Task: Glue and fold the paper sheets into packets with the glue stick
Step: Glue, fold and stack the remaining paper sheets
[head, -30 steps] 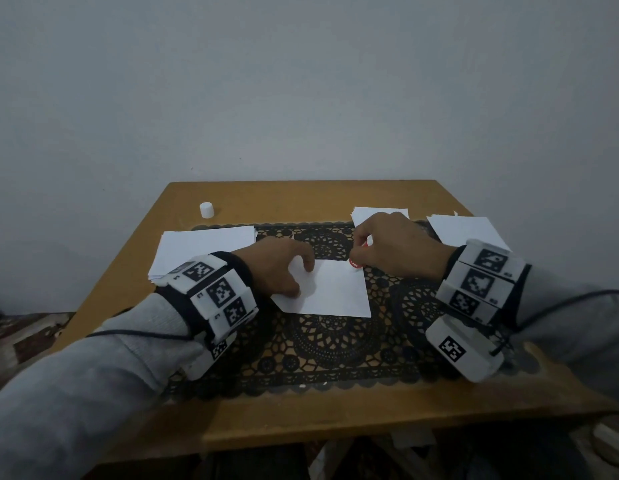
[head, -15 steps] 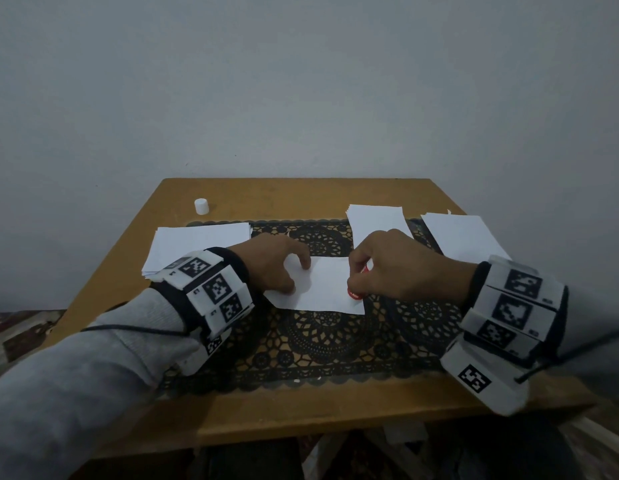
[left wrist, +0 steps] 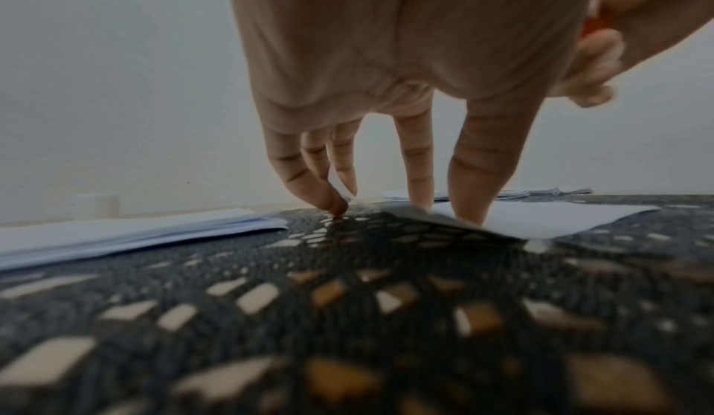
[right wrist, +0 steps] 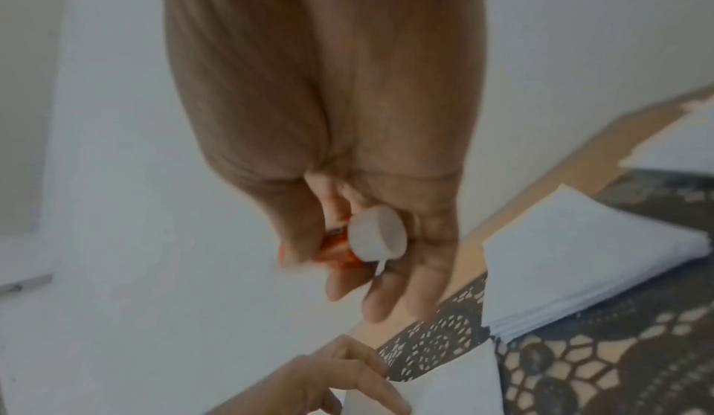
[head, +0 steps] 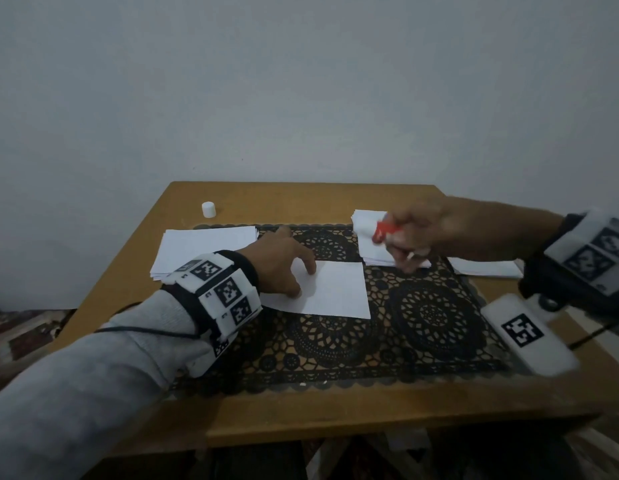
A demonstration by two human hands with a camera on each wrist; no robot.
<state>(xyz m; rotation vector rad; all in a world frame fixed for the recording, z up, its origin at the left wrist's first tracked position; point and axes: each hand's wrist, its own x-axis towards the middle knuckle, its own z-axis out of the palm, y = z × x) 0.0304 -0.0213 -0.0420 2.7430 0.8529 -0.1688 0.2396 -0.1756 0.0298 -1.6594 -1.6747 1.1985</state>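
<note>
Nearest, a black lace mat [head: 422,327] covers the front of the wooden surface [head: 301,417]. On it lies the working paper sheet [head: 336,292], flat apart from its left edge. The left hand [head: 280,265] stands on that sheet with straight, spread fingers pressing down; in the left wrist view the fingertips [left wrist: 469,208] pin the paper while the sheet's near corner curls up against the smaller fingers.

Half a second ago the right hand was down at the sheet's right edge with the glue stick touching the paper. Now the right hand [head: 419,237] has lifted clear and swung back and to the right, blurred with motion, fingers curled round the red glue stick [head: 382,232], which hangs above a stack of small sheets [head: 370,251]. The right wrist view shows the stick's white end [right wrist: 377,238] exposed between the fingers.

That reads as the gluing stroke along this edge being finished, so folding the sheet over the glued strip is likely next, probably once the stick is set aside.

Farther back, a larger paper stack [head: 204,247] sits at the left, another sheet pile [head: 485,268] at the right, and the white cap [head: 208,209] stands alone near the far left corner.
</note>
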